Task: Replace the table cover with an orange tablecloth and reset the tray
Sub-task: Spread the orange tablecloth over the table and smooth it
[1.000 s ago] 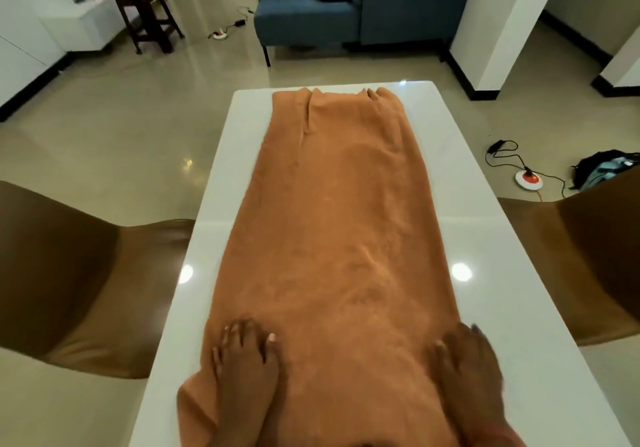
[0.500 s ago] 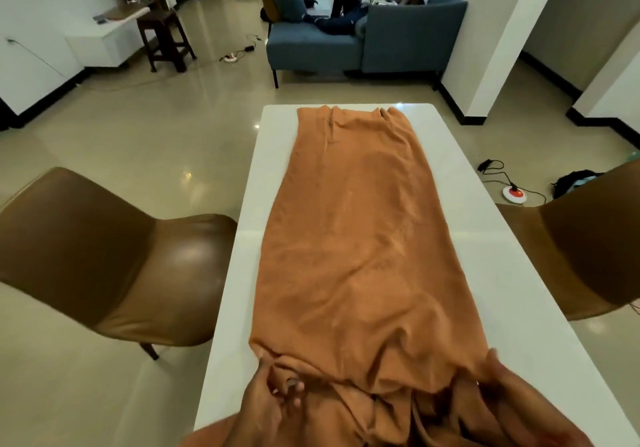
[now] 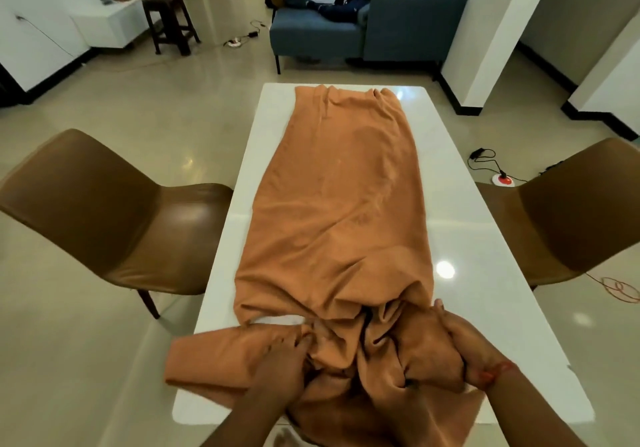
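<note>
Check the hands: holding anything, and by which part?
Both grip the orange tablecloth at its bunched near end: left hand left of the bunch, right hand on its right side.

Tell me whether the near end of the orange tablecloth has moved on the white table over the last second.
Yes. The orange tablecloth, earlier flat at the white table near edge, is now bunched; left hand and right hand grip it.

Since 1.0 s ago: both hands no longer lie flat on the orange tablecloth (image 3: 332, 204). Left hand (image 3: 280, 363) and right hand (image 3: 460, 349) now grip bunched fabric at the table's (image 3: 485, 238) near edge. The cloth's near end is gathered into folds; one flap lies out toward the near left corner.
</note>
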The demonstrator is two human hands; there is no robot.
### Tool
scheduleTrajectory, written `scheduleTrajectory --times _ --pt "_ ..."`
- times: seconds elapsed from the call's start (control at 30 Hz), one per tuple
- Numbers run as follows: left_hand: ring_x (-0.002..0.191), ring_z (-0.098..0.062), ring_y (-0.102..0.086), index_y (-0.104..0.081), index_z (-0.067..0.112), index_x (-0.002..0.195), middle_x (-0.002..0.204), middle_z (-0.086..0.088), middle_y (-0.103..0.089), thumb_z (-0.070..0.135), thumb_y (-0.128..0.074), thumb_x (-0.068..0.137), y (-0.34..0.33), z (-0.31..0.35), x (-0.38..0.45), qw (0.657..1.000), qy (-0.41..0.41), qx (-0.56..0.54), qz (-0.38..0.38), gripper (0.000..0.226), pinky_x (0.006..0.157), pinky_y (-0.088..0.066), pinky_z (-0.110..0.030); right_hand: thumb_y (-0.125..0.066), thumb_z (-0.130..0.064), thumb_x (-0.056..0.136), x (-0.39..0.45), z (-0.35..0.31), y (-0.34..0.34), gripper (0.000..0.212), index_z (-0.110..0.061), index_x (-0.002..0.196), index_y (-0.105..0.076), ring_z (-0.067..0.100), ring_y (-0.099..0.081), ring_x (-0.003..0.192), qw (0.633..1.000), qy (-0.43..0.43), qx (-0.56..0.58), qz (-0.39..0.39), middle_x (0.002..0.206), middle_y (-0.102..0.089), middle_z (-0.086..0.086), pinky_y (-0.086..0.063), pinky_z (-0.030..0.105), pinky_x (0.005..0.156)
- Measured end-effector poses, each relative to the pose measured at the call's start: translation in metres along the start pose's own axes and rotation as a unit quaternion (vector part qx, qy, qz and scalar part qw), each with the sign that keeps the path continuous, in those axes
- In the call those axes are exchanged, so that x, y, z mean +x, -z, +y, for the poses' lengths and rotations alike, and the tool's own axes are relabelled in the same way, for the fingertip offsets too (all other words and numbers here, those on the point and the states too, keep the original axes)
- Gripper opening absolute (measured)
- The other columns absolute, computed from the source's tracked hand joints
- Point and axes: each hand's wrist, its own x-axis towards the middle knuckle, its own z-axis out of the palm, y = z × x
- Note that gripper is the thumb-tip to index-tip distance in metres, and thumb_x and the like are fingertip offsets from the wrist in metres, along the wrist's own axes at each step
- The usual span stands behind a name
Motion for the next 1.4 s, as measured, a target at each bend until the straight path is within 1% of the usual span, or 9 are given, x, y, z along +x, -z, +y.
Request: scheduleTrajectory --times 0.1,0.2,0.27,0.43,0.6,0.83,0.97,1.13,1.4 --pt "0.119 -0.014 -0.055 -0.047 0.049 0.127 0.139 0.007 -0.056 0.056 -0.033 0.096 -0.002 0.004 -0.014 0.992 0.079 -0.041 0.085 0.035 0.102 -0.043 -0.029 -0.043 -0.051 0.102 -0.013 0.000 0.046 0.047 -0.015 0.116 -0.070 0.034 -0.069 0.102 0.997 0.047 -0.003 0.057 0.110 -0.073 0.015 -0.055 0.048 0.091" --pt "0.111 -0.020 -0.059 -0.053 0.034 0.132 0.126 0.003 -0.062 0.039 -0.051 0.096 -0.013 0.020 -0.039 0.958 0.167 -0.131 0.193 0.036 0.097 -0.046 -0.036 -0.052 -0.031 0.100 -0.021 0.006 0.110 0.028 -0.010 0.094 -0.069 0.037 -0.063 0.086 0.935 0.142 -0.041 0.323 0.094 -0.068 0.017 -0.049 0.038 0.070" --pt "0.107 -0.026 -0.058 -0.055 0.022 0.129 0.121 -0.007 -0.062 0.034 -0.056 0.096 -0.022 0.033 -0.054 0.939 0.218 -0.141 0.226 0.036 0.097 -0.045 -0.041 -0.049 -0.020 0.095 -0.027 0.010 0.149 0.021 -0.006 0.100 -0.065 0.040 -0.061 0.096 0.888 0.169 -0.036 0.427 0.098 -0.063 0.015 -0.046 0.040 0.078" --pt "0.078 -0.023 -0.060 -0.057 0.022 0.096 0.091 -0.005 -0.065 0.016 -0.053 0.092 -0.048 0.058 -0.076 0.932 0.214 -0.137 0.259 0.008 0.072 -0.052 -0.041 -0.043 -0.043 0.084 -0.036 0.031 0.182 0.054 -0.009 0.121 -0.063 0.047 -0.057 0.111 0.884 0.136 -0.288 0.341 0.123 -0.060 0.024 -0.046 0.051 0.097" --pt "0.069 -0.017 -0.055 -0.049 0.023 0.078 0.075 0.005 -0.057 0.028 -0.052 0.093 -0.057 0.098 -0.098 0.937 0.224 -0.117 0.240 0.016 0.064 -0.047 -0.036 -0.046 -0.053 0.093 -0.034 0.071 0.145 0.037 -0.028 0.119 -0.057 0.026 -0.058 0.108 0.778 0.210 -0.550 0.220 0.118 -0.058 0.001 -0.050 0.043 0.096" --pt "0.067 -0.017 -0.056 -0.047 0.021 0.070 0.068 0.004 -0.057 0.046 -0.049 0.085 -0.057 0.085 -0.141 0.956 0.222 -0.070 0.180 0.029 0.060 -0.045 -0.031 -0.048 -0.035 0.096 -0.044 0.118 0.048 0.028 -0.030 0.123 -0.054 0.019 -0.055 0.109 0.759 0.305 -0.575 0.029 0.123 -0.056 -0.004 -0.047 0.036 0.095" --pt "0.064 -0.012 -0.054 -0.045 0.024 0.066 0.069 0.006 -0.056 0.047 -0.049 0.082 -0.054 0.056 -0.163 0.957 0.227 -0.078 0.162 0.028 0.056 -0.038 -0.029 -0.048 -0.041 0.094 -0.046 0.126 0.008 0.037 -0.035 0.131 -0.048 0.020 -0.050 0.120 0.715 0.319 -0.622 0.025 0.131 -0.050 -0.007 -0.039 0.044 0.104" --pt "0.062 -0.012 -0.053 -0.045 0.020 0.066 0.068 0.003 -0.054 0.050 -0.043 0.081 -0.054 -0.002 -0.186 0.971 0.200 -0.054 0.118 0.033 0.055 -0.040 -0.030 -0.051 -0.038 0.091 -0.036 0.118 -0.039 0.042 -0.028 0.132 -0.047 0.025 -0.047 0.125 0.712 0.298 -0.635 0.014 0.137 -0.047 0.000 -0.041 0.045 0.104" --pt "0.101 -0.021 -0.063 -0.059 0.022 0.084 0.102 -0.002 -0.064 0.030 -0.052 0.081 -0.060 -0.160 -0.212 0.946 0.269 -0.028 -0.178 0.011 0.072 -0.046 -0.027 -0.050 -0.035 0.092 -0.009 0.121 -0.151 0.041 -0.022 0.130 -0.051 0.028 -0.048 0.113 0.668 0.255 -0.697 0.055 0.128 -0.047 0.005 -0.048 0.043 0.095"
